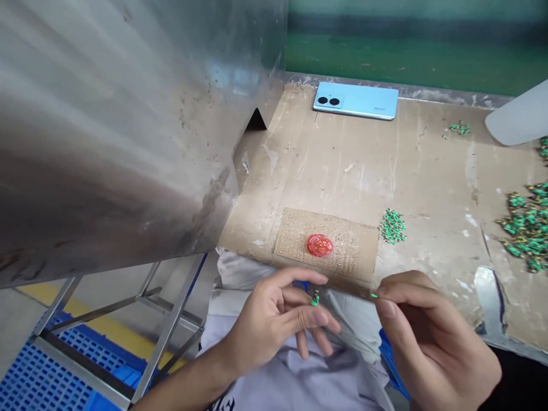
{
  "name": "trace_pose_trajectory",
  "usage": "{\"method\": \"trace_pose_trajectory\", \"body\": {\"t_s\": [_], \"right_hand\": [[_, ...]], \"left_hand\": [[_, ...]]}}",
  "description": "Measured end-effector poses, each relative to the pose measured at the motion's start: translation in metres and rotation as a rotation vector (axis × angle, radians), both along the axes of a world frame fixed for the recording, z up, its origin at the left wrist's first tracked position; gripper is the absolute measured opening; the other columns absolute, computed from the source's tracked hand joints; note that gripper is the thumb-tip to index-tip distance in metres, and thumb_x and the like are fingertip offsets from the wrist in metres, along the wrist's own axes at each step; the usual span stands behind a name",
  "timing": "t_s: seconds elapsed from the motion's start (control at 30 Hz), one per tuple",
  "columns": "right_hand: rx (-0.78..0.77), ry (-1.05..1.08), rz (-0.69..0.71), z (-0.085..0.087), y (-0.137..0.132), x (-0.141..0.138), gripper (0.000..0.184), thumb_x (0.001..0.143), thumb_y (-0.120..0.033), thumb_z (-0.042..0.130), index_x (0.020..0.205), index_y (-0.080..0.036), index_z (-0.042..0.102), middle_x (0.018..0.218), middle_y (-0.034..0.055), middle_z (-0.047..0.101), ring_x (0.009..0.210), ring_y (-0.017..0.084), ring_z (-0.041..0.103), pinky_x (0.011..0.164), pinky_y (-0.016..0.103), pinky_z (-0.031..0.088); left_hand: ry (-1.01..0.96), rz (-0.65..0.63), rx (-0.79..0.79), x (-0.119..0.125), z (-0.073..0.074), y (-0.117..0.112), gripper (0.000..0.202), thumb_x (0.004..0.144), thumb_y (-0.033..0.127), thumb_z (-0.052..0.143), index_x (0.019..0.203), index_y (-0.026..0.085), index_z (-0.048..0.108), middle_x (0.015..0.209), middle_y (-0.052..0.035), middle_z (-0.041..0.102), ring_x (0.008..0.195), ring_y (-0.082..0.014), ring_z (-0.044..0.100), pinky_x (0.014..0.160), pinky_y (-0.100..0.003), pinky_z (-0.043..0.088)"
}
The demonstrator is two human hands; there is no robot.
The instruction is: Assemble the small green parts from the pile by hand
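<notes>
My left hand (pixel 280 319) hovers over my lap just below the table's front edge, fingers loosely curled, with a tiny green part (pixel 315 298) at its fingertips. My right hand (pixel 428 337) is closed in a pinch on a thin tool whose green tip (pixel 374 295) points left toward that part. Just beyond both hands, a small cardboard pad (pixel 342 245) full of pinholes lies on the table with a red blob (pixel 319 245) on it.
A cardboard-covered table (pixel 385 165) carries a small pile of green parts (pixel 393 226), a larger pile (pixel 527 225) at the right edge, and a light-blue phone (pixel 355 100) at the back. A big metal hopper (pixel 120 125) fills the left. A blue crate (pixel 38 377) sits below.
</notes>
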State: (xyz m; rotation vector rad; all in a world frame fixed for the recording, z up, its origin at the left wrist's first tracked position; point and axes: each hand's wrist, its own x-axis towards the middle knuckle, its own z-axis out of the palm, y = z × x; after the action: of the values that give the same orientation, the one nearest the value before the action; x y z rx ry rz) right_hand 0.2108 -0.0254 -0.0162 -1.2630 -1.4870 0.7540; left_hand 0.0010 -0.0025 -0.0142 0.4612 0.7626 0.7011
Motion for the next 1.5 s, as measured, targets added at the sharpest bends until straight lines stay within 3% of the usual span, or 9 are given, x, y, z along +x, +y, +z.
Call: {"method": "trace_pose_trajectory", "body": {"t_s": [0.13, 0.23, 0.3, 0.53, 0.7, 0.8, 1.17, 1.5], "right_hand": [[-0.077, 0.058, 0.045, 0.000, -0.001, -0.010, 0.018, 0.096, -0.005, 0.065, 0.100, -0.023, 0.068, 0.084, 0.0017, 0.060, 0.076, 0.016, 0.058, 0.060, 0.028, 0.044], [-0.106, 0.082, 0.084, 0.002, -0.001, -0.013, 0.017, 0.098, -0.006, 0.063, 0.100, -0.023, 0.067, 0.084, 0.0012, 0.059, 0.077, 0.016, 0.058, 0.061, 0.027, 0.045], [-0.114, 0.093, 0.105, 0.004, -0.002, -0.014, 0.017, 0.100, -0.007, 0.062, 0.101, -0.023, 0.066, 0.085, 0.0011, 0.059, 0.078, 0.015, 0.058, 0.063, 0.027, 0.045], [-0.174, 0.089, 0.141, 0.007, -0.003, -0.017, 0.015, 0.105, -0.012, 0.058, 0.102, -0.025, 0.063, 0.087, 0.0004, 0.057, 0.079, 0.014, 0.058, 0.063, 0.024, 0.047], [-0.205, 0.056, 0.200, 0.007, -0.002, -0.019, 0.012, 0.106, -0.015, 0.057, 0.101, -0.025, 0.063, 0.085, -0.0001, 0.058, 0.075, 0.013, 0.058, 0.061, 0.025, 0.048], [-0.205, 0.047, 0.219, 0.007, 0.000, -0.019, 0.012, 0.105, -0.015, 0.058, 0.101, -0.025, 0.063, 0.084, -0.0003, 0.060, 0.074, 0.013, 0.060, 0.061, 0.026, 0.048], [-0.200, 0.030, 0.264, 0.010, 0.006, -0.021, 0.013, 0.102, -0.012, 0.060, 0.096, -0.024, 0.063, 0.079, -0.0005, 0.061, 0.066, 0.013, 0.058, 0.055, 0.026, 0.046], [-0.237, 0.029, 0.297, 0.013, 0.006, -0.017, 0.013, 0.102, -0.015, 0.061, 0.093, -0.024, 0.062, 0.078, -0.0017, 0.061, 0.067, 0.012, 0.057, 0.058, 0.025, 0.046]], "left_hand": [[-0.049, 0.032, 0.057, 0.000, 0.000, 0.000, 0.012, 0.097, 0.028, 0.080, 0.106, 0.021, 0.078, 0.096, -0.0047, 0.087, 0.080, -0.0157, 0.084, 0.058, -0.015, 0.063], [0.038, 0.069, 0.196, -0.001, 0.001, 0.003, 0.007, 0.095, 0.024, 0.083, 0.101, 0.022, 0.085, 0.104, -0.0041, 0.084, 0.097, -0.0130, 0.080, 0.079, -0.016, 0.064], [0.120, 0.103, 0.297, -0.001, 0.002, 0.004, 0.006, 0.091, 0.024, 0.087, 0.097, 0.023, 0.088, 0.102, -0.0021, 0.082, 0.098, -0.0100, 0.076, 0.087, -0.013, 0.060], [0.234, 0.166, 0.282, 0.002, 0.008, 0.001, 0.016, 0.091, 0.017, 0.085, 0.101, 0.028, 0.087, 0.091, 0.0018, 0.086, 0.081, -0.0086, 0.080, 0.076, -0.011, 0.062], [0.419, 0.204, 0.496, 0.003, 0.008, 0.002, 0.016, 0.082, 0.012, 0.091, 0.089, 0.025, 0.089, 0.087, 0.0002, 0.086, 0.082, -0.0109, 0.080, 0.077, -0.011, 0.061], [0.501, 0.206, 0.588, 0.003, 0.008, 0.002, 0.019, 0.081, 0.009, 0.092, 0.092, 0.024, 0.089, 0.086, 0.0000, 0.086, 0.079, -0.0105, 0.079, 0.076, -0.010, 0.060], [0.537, 0.192, 0.718, 0.004, 0.006, 0.004, 0.002, 0.088, 0.021, 0.088, 0.090, 0.021, 0.087, 0.082, -0.0043, 0.085, 0.073, -0.0177, 0.080, 0.070, -0.024, 0.063], [0.530, 0.174, 0.769, 0.004, 0.006, 0.004, 0.005, 0.091, 0.022, 0.086, 0.087, 0.019, 0.086, 0.078, -0.0048, 0.084, 0.070, -0.0173, 0.079, 0.067, -0.024, 0.062]]}}
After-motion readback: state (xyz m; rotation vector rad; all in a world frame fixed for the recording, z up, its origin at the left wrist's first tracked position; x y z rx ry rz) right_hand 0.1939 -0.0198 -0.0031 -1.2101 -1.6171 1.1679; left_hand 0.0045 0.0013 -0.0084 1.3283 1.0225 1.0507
